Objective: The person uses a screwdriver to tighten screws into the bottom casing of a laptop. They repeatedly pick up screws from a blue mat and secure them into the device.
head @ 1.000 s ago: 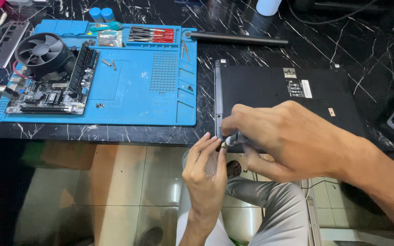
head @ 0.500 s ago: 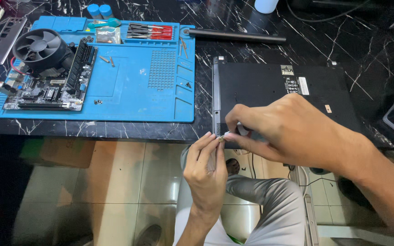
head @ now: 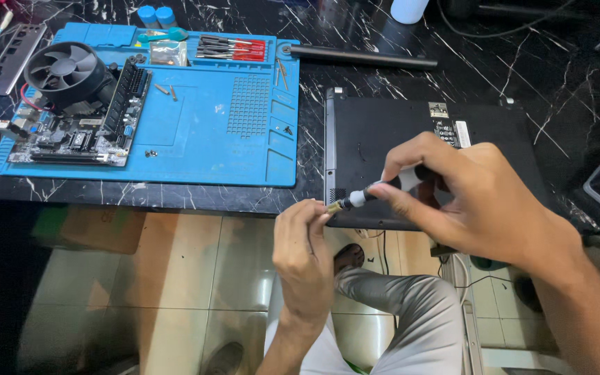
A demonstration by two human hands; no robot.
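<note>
Your right hand [head: 480, 208] is wrapped around a slim black-and-silver screwdriver [head: 383, 187], thumb and fingers closed on its barrel, with its brass-coloured tip pointing left and slightly down. Your left hand [head: 303, 257] comes up from below, fingertips pinched together right at that tip; whether anything sits between them is too small to tell. Both hands meet at the front left corner of the flat black laptop [head: 397, 132], which lies upside down on the black marble-patterned table [head: 522, 62] and overhangs its near edge. Just left of the laptop lies a blue silicone work mat [head: 230, 149]. On the mat's left end rests a green computer motherboard [head: 64, 139] with a round black cooling fan [head: 64, 73] on it. At the mat's far edge is a row of red-handled small screwdrivers [head: 234, 48]. A long black rod [head: 362, 57] lies beyond the laptop.
</note>
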